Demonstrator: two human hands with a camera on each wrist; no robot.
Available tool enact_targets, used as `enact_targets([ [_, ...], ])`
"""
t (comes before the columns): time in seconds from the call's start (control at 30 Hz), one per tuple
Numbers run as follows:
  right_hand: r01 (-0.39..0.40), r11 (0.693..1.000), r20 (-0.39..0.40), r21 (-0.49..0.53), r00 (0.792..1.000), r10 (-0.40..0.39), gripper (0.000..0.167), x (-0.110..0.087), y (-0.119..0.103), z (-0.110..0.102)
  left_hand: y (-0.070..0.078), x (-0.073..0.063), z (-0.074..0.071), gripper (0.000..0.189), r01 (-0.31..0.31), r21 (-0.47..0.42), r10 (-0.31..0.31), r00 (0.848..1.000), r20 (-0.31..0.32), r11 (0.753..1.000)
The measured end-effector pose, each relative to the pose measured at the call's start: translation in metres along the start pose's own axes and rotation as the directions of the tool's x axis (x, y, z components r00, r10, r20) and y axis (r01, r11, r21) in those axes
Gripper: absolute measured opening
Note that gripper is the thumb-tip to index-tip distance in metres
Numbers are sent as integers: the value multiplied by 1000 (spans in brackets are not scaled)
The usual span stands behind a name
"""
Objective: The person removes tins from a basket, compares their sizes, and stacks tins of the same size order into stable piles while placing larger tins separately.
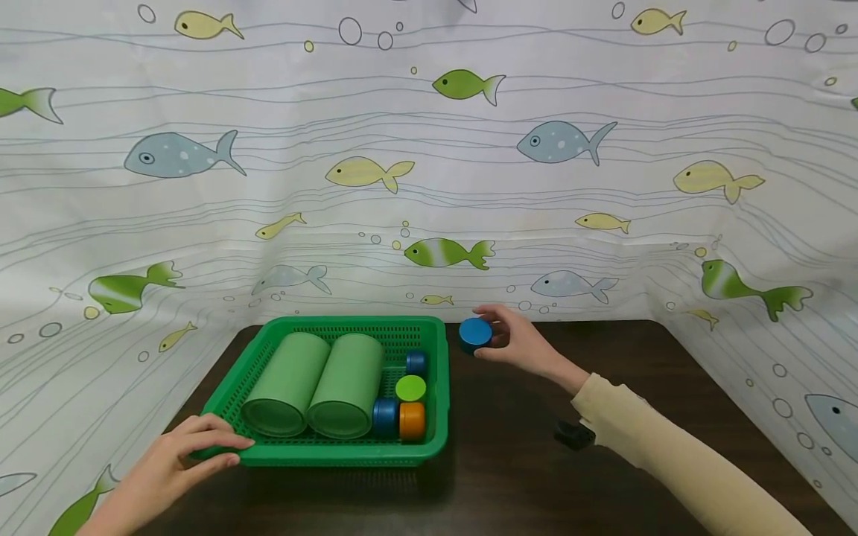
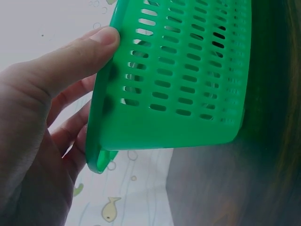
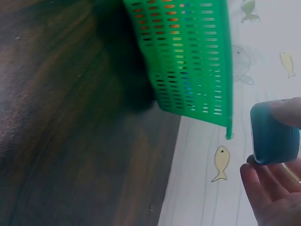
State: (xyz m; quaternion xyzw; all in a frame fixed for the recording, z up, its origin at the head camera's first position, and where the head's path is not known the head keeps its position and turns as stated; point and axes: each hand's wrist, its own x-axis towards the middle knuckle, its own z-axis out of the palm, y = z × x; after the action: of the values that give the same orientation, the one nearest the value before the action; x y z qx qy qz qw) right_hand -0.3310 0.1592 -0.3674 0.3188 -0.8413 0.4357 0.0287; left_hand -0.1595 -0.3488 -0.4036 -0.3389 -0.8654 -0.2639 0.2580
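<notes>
Basket (image 1: 335, 452) contents, two cans (image 1: 291, 380) and four small tins (image 1: 410, 388), are visible from above in the head view only; the left wrist view shows the left grip (image 1: 167, 458) pinching the rim (image 2: 95, 127). Table (image 1: 509, 447) extends right of the basket past a black object (image 1: 574, 434). Right grip (image 1: 515, 339), spread to tin width, holds a blue tin (image 1: 475, 333) raised beside the far right corner.
</notes>
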Motion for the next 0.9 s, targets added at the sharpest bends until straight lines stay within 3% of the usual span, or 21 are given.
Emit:
enact_targets([
  [0.33, -33, 998, 20, -55, 999, 34, 62, -8, 11, 7, 3, 2, -2, 54, 5, 58, -5, 1000, 6, 998],
  [0.77, -108, 994, 38, -24, 993, 109, 60, -14, 28, 17, 2, 5, -3, 55, -15, 53, 14, 1000, 14, 998],
  [0.9, -113, 993, 45, -43, 992, 115, 61, -15, 32, 20, 0, 2, -1, 53, -25, 11, 25, 1000, -2, 1000],
])
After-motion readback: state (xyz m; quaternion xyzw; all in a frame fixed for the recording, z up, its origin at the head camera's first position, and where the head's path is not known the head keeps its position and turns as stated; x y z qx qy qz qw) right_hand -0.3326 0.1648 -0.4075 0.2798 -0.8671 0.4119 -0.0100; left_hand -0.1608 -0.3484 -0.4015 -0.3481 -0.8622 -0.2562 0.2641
